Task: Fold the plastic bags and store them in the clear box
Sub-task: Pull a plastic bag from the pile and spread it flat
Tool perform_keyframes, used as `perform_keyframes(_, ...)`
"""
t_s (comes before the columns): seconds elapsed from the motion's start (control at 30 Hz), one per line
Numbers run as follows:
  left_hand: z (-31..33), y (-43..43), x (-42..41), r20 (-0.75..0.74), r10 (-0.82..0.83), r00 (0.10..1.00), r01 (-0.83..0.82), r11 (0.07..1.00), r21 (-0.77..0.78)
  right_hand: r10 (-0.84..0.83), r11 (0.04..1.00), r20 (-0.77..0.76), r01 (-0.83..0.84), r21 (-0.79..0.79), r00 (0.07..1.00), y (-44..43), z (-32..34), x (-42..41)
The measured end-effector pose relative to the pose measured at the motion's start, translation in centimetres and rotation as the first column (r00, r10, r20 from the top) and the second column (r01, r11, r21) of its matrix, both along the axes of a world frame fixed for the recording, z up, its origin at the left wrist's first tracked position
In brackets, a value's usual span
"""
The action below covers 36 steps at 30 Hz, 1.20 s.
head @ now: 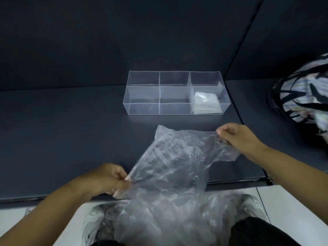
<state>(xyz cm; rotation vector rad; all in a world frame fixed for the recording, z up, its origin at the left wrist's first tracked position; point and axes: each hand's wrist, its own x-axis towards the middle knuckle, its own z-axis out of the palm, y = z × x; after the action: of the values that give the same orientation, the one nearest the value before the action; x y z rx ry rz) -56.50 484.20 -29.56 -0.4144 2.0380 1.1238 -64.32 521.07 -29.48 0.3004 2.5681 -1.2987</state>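
Clear plastic bag (pixel 177 160) stretched over the desk's (pixel 71 130) front edge: my left hand (pixel 108 180) and right hand (pixel 236 137) each pinch a corner.

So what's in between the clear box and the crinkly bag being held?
Only a bare strip of dark table lies between the clear box and the far edge of the plastic bag, as the head view shows.

A clear box (pixel 175 93) sits on the table (pixel 71 130) behind the plastic bag (pixel 177 162), folded bags (pixel 205 102) in its right compartment.
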Motion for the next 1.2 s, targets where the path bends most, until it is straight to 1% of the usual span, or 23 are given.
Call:
perform_keyframes(0.03,0.2,-0.1,-0.2,0.061,-0.046,0.997,0.043,0.998,0.05,-0.007,1.0,-0.039,0.007,-0.002,0.999,0.1,0.0,-0.1)
perform_keyframes(0.07,0.4,-0.1,-0.5,0.075,-0.06,0.995,0.054,0.995,0.078,-0.017,1.0,-0.075,0.016,-0.021,0.997,0.3,0.2,-0.1)
perform_keyframes(0.1,0.4,0.1,-1.1,0.044,-0.036,0.998,0.032,0.995,0.09,-0.024,0.998,-0.099,0.019,-0.058,0.995,0.7,0.5,0.1)
perform_keyframes(0.17,0.2,1.0,-2.7,-0.108,0.108,0.988,-0.097,0.989,0.109,0.005,0.99,-0.105,-0.02,-0.136,0.994,2.2,1.3,1.1)
perform_keyframes(0.23,-0.4,2.5,-4.4,-0.276,0.257,0.926,-0.223,0.963,0.148,0.104,0.978,-0.072,-0.116,-0.175,0.992,4.1,1.8,2.7)
perform_keyframes(0.27,-0.6,3.3,-5.2,-0.324,0.291,0.9,-0.245,0.953,0.177,0.166,0.972,-0.041,-0.17,-0.162,0.985,4.9,1.8,3.4)
perform_keyframes(0.3,-0.8,4.1,-6.0,-0.336,0.309,0.89,-0.247,0.945,0.215,0.224,0.966,-0.007,-0.223,-0.134,0.975,5.5,1.7,4.0)
perform_keyframes(0.37,-0.9,5.6,-7.3,-0.313,0.293,0.903,-0.208,0.938,0.278,0.286,0.957,0.033,-0.283,-0.064,0.958,6.1,0.7,4.5)
perform_keyframes(0.43,-0.9,6.8,-8.4,-0.315,0.22,0.923,-0.142,0.957,0.254,0.281,0.96,0.011,-0.281,0.006,0.96,6.2,-0.3,4.5)
perform_keyframes(0.5,-1.0,7.7,-9.2,-0.323,0.203,0.924,-0.135,0.966,0.22,0.261,0.964,-0.017,-0.259,0.051,0.965,6.2,-0.9,4.0)
perform_keyframes(0.6,-1.4,8.1,-9.9,-0.295,0.295,0.909,-0.228,0.944,0.24,0.27,0.963,0.014,-0.27,0.01,0.963,6.9,-1.1,3.2)
perform_keyframes(0.7,-1.2,7.0,-10.3,-0.199,0.406,0.892,-0.324,0.881,0.345,0.285,0.956,0.056,-0.28,-0.092,0.957,7.7,-0.6,3.0)
perform_keyframes(0.73,-1.2,6.3,-10.4,-0.166,0.454,0.876,-0.367,0.848,0.383,0.269,0.956,0.061,-0.259,-0.138,0.961,8.1,-0.7,2.9)
perform_keyframes(0.8,-1.3,5.1,-10.5,-0.11,0.537,0.836,-0.448,0.785,0.427,0.186,0.958,0.074,-0.164,-0.236,0.98,8.3,-0.6,2.6)
perform_keyframes(0.87,-1.5,4.3,-10.4,-0.08,0.573,0.816,-0.488,0.755,0.438,0.103,0.941,0.083,-0.07,-0.331,0.991,7.8,-0.6,2.2)
perform_keyframes(0.93,-1.9,3.9,-10.2,-0.072,0.589,0.805,-0.505,0.744,0.437,0.009,0.921,0.06,0.015,-0.39,0.998,6.9,-0.8,1.5)
perform_keyframes(1.07,-1.9,3.3,-9.9,-0.064,0.637,0.768,-0.549,0.707,0.445,-0.237,0.907,-0.003,0.22,-0.36,0.972,6.3,-1.0,-0.1)
perform_keyframes(1.1,-1.8,3.3,-9.8,-0.063,0.628,0.776,-0.54,0.713,0.448,-0.269,0.906,-0.017,0.247,-0.345,0.963,6.3,-1.0,-0.5)
perform_keyframes(1.13,-1.6,3.3,-9.7,-0.065,0.598,0.799,-0.514,0.735,0.443,-0.275,0.911,-0.031,0.25,-0.328,0.961,6.2,-1.0,-0.9)
perform_keyframes(1.2,-1.3,4.0,-9.3,-0.055,0.498,0.865,-0.433,0.799,0.418,-0.236,0.934,-0.055,0.211,-0.287,0.97,5.8,-1.1,-1.6)
